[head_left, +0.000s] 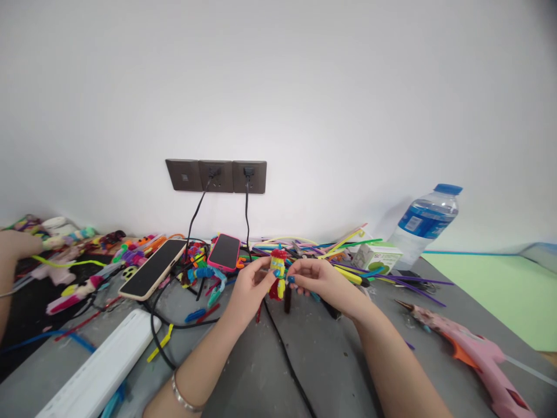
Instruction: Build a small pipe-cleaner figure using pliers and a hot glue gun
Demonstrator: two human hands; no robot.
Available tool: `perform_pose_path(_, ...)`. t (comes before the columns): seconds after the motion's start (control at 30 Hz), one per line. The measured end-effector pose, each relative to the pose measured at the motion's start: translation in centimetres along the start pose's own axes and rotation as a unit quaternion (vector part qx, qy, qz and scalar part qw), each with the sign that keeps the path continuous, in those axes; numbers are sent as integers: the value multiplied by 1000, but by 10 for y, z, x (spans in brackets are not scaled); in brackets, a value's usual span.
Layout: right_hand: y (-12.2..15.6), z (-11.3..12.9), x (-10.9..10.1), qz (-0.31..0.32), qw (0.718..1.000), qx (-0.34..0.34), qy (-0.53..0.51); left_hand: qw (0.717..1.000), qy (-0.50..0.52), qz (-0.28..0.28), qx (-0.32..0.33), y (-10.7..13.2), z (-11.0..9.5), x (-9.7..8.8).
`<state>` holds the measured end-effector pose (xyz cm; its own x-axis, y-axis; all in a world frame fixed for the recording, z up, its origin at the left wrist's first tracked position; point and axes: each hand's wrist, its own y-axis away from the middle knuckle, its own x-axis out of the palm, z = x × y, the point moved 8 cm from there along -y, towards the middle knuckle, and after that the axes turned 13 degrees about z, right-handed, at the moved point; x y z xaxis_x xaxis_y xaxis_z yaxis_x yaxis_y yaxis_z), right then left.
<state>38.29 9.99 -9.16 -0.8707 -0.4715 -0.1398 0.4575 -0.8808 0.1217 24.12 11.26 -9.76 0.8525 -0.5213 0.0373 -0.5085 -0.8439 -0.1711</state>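
Both of my hands meet over the grey table, pinching a small pipe-cleaner figure point(277, 274) in red, yellow and blue. My left hand point(249, 286) grips its left side with thumb and fingertips closed. Closed on the figure's right side, my right hand point(319, 280) has blue-painted nails showing. The figure is held upright just above the tabletop, its red legs hanging down. A silver bracelet sits on my left wrist.
Loose pipe cleaners point(348, 244) lie scattered behind my hands. Two phones point(154, 267) point(224, 252) charge from wall sockets point(216, 176), their black cables crossing the table. A pink glue gun point(470, 348), a water bottle point(424, 226), a white power strip point(104, 366) and another person's hand point(13, 247) are nearby.
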Motion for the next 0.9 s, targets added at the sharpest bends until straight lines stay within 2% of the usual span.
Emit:
perform_pose_path(0.13, 0, 0, -1, -23, 990, 37, 133, 1000, -2, -5, -6, 0, 1, -1)
perform_pose_path(0.3, 6, -1, 0, -16, 956, 102, 275, 1000, -5, -10, -19, 1, 3, -2)
perform_pose_path(0.4, 9, -6, 1, -10, 940, 139, 312, 1000, -6, -10, -14, 0, 3, -2)
perform_pose_path(0.6, 10, -7, 4, -15, 917, 171, 359, 1000, 6, -19, -12, 0, 2, -3)
perform_pose_path(0.67, 10, 1, 1, -34, 912, 148, 381, 999, 16, -39, -11, 1, 2, -6)
perform_pose_path(0.77, 13, 18, -9, -97, 907, 69, 405, 998, 33, -48, -14, 2, 4, -6)
perform_pose_path(0.9, 26, 34, -28, -211, 916, -12, 340, 997, 63, -21, -39, 2, 10, 0)
